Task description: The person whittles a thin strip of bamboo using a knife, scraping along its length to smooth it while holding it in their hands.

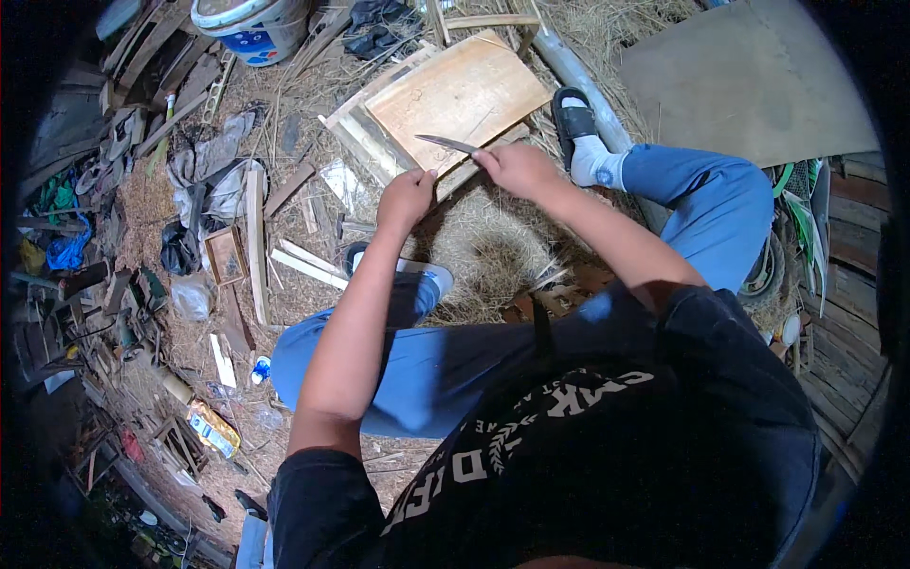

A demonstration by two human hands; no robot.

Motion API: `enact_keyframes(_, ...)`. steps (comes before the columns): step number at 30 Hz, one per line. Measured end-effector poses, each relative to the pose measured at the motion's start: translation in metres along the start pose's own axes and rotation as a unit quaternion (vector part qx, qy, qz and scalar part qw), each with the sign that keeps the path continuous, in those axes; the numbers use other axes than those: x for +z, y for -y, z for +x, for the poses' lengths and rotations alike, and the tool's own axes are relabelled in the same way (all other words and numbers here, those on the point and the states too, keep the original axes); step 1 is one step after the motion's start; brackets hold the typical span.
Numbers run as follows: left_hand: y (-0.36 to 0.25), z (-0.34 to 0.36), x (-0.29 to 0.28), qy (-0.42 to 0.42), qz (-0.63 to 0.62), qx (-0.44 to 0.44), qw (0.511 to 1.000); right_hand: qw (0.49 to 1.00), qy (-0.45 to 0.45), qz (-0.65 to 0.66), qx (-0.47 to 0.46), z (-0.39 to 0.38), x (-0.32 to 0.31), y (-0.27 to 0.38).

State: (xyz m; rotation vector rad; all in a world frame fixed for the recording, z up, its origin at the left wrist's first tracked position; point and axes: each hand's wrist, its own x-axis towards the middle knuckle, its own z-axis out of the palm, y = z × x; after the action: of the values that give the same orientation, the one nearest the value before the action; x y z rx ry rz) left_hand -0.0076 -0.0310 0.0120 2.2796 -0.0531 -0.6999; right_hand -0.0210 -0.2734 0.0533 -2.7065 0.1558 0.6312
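My black T-shirt (645,474) carries large white block lettering (573,402) across the chest, with smaller white text and a leaf-sprig emblem (500,448) set between; folds interrupt the words. The white bucket (280,36) at upper left bears a blue label (248,45) with white marks, too small to read. Print on the yellow package (214,430) is likewise illegible.

Rough shed or barn, apparently: straw (488,232) underfoot, scrap wood (175,62) heaped left, boards (856,308) lining right, bucket (248,28) far left.
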Motion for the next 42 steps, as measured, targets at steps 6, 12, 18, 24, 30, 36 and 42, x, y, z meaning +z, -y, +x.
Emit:
enact_keyframes(6, -0.009, -0.004, -0.001, -0.008, -0.001, -0.021, 1.0, 1.0, 0.014, 0.016, -0.022, -0.004, -0.002, -0.003)
enact_keyframes(12, -0.005, -0.001, 0.0, -0.015, 0.003, -0.019, 1.0, 0.998, -0.039, 0.028, 0.045, 0.016, -0.018, -0.037)
enact_keyframes(18, -0.009, -0.001, -0.001, -0.011, -0.018, 0.006, 1.0, 1.0, 0.019, -0.001, 0.005, -0.015, -0.008, -0.009)
enact_keyframes(24, 0.005, 0.0, 0.001, -0.003, -0.079, -0.002, 0.997, 0.999, 0.039, -0.012, -0.01, -0.021, -0.006, 0.009)
enact_keyframes(30, 0.002, 0.002, 0.004, -0.017, -0.048, 0.023, 0.998, 0.998, -0.048, 0.006, 0.03, 0.0, -0.007, -0.017)
enact_keyframes(36, 0.006, 0.004, 0.002, -0.003, -0.07, 0.005, 0.998, 0.997, -0.058, 0.014, 0.041, 0.011, -0.015, -0.029)
enact_keyframes(42, 0.005, 0.004, 0.001, 0.0, -0.04, -0.004, 0.999, 0.999, -0.017, -0.038, 0.007, -0.01, -0.009, -0.007)
